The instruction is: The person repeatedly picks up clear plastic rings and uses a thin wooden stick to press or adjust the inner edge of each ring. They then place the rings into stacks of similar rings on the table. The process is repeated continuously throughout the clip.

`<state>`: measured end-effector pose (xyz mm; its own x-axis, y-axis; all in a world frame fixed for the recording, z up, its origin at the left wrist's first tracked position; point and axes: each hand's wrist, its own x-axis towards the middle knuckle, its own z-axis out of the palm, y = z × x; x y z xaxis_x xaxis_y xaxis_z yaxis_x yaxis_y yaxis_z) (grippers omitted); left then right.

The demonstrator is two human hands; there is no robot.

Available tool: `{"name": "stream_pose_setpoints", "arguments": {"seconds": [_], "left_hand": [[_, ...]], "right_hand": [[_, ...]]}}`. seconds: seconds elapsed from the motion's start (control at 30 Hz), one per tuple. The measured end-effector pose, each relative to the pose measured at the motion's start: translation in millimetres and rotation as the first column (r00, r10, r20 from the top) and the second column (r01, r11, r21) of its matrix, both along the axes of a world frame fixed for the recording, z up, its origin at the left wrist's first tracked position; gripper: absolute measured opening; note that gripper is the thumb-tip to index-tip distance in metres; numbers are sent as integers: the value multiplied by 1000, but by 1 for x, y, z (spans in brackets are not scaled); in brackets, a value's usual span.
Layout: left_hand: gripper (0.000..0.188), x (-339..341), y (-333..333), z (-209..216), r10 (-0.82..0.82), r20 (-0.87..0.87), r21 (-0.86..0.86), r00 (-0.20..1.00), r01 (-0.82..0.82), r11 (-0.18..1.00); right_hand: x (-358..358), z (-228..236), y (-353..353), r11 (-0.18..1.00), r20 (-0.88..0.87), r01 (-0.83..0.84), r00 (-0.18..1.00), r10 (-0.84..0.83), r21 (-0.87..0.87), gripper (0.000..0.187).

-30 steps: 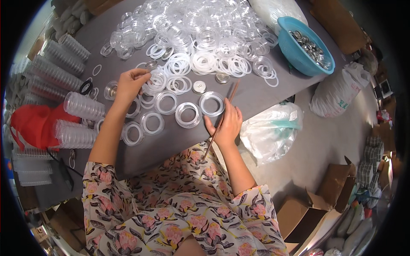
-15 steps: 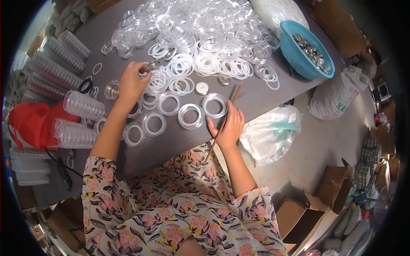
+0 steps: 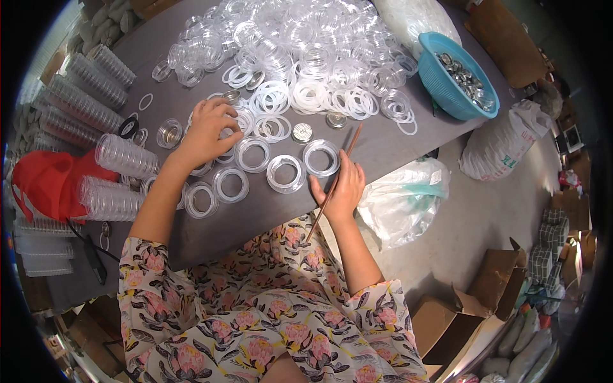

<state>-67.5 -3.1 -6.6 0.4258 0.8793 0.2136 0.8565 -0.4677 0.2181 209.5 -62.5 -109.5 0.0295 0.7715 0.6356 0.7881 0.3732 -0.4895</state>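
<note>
My left hand (image 3: 211,133) lies over clear plastic rings at the left of the table, fingers curved and apart, nothing visibly held. Its fingertips touch or hover over a ring; which one I cannot tell. My right hand (image 3: 345,188) is closed on a thin brown stick (image 3: 331,187) and rests at the table's near edge, beside a clear ring (image 3: 320,159). Left of that ring lie more thick clear rings (image 3: 286,174) in loose rows. Beyond them are flat white rings (image 3: 271,97), a perforated metal disc (image 3: 302,133) and a small metal cap (image 3: 336,120).
A big heap of clear rings (image 3: 300,45) covers the far table. Stacked clear rings (image 3: 112,199) and a red cloth item (image 3: 54,182) stand at left. A blue basket (image 3: 429,51) of metal parts sits far right. Bags (image 3: 405,201) and an open carton (image 3: 453,319) lie on the floor.
My left hand has moved slightly nearer and its fingers have spread from a pinch over the rings. My right hand and the stick have stayed put.
</note>
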Motion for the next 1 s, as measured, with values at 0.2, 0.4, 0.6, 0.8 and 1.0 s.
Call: {"name": "stream_pose_setpoints", "arguments": {"seconds": [0.2,0.4,0.6,0.8,1.0], "left_hand": [[14,-1,-2,2,-57,42,-44,997,59,997],[16,-9,-16,8,74,512,-162,856,11,987],[25,24,-117,14,-222,335,-100,916,269,958],[27,12,-156,-34,-181,167,-87,969,198,976],[24,3,-131,-34,-122,149,-58,981,132,990]], "right_hand": [[1,0,1,1000,12,5,1000,-5,1,70],[-1,1,0,1000,10,-21,1000,21,-8,72],[0,-1,0,1000,31,-5,1000,5,14,73],[-1,0,-1,1000,39,-1,999,1,3,73],[0,0,-1,1000,42,-16,999,16,0,73]]}}
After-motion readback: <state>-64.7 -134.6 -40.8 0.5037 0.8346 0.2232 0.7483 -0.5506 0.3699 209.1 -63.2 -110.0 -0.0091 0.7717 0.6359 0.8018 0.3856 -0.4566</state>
